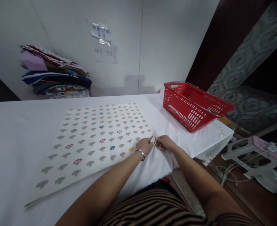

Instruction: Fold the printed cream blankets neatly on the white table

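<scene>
A white cloth printed with grey and coloured mushrooms lies spread in flat layers on the table. Its near right corner is pinched up into a small gathered fold. My left hand, with a silver bracelet at the wrist, is closed on that corner. Just to the right, my right hand is closed on the edge of the same corner, fingers curled under. The fingertips of both hands are partly hidden by the bunched layers.
A red plastic basket stands at the table's right end. Folded fabrics are stacked at the back left against the wall. The white-covered table has its front edge close to my body. A plastic stool with cables stands at the right.
</scene>
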{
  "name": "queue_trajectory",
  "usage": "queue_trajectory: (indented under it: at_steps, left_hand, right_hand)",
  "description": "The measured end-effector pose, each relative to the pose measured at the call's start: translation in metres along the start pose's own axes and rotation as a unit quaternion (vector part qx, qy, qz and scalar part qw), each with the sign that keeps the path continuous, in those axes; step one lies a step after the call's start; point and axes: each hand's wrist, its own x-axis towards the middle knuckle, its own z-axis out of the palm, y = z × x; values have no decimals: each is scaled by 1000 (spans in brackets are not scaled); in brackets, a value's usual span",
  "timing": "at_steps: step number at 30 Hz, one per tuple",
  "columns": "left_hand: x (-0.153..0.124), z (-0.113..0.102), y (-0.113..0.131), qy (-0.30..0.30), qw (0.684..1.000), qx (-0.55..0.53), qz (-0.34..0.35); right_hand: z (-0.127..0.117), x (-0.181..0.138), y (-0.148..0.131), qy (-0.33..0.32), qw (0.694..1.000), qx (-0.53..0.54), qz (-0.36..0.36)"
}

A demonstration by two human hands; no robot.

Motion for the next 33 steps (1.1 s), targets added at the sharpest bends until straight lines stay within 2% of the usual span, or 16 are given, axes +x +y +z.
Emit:
queue_trajectory:
  at_steps: [8, 18, 33]
  left_hand:
    - [-9, 0, 6, 16, 999, -33, 26]
    - [-8, 5, 5, 26, 999, -27, 34]
    - [-6, 3, 3, 11, 999, -34, 27]
  right_hand:
    - [-1, -1, -2, -46, 998, 7, -38]
    - [-3, -2, 1, -43, 996, 9, -78]
    - [-2, -8, -3, -72, 994, 13, -79]
